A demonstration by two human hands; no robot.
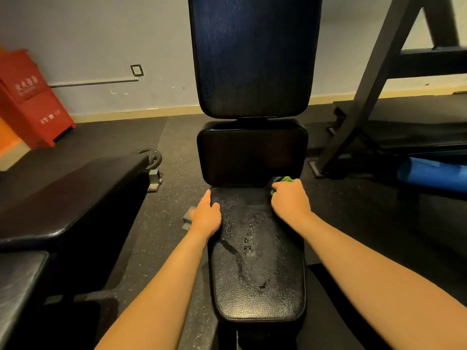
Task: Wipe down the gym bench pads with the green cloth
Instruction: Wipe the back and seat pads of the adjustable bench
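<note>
The right hand (290, 200) had its fingers curled round the green cloth (284, 180), bunched at the seat pad's (257, 286) far right corner; the left hand (206, 215) rested straight-fingered on the pad's left edge, holding nothing; the cloth looked soft and light, best held wadded in the palm; the wet vinyl surface seemed slippery.

The left forearm (161, 286) and the right forearm (366, 256) are bare along their whole visible length, down to the wrists. The left grip (206, 215) and the right grip (290, 200) are bare skin too.
</note>
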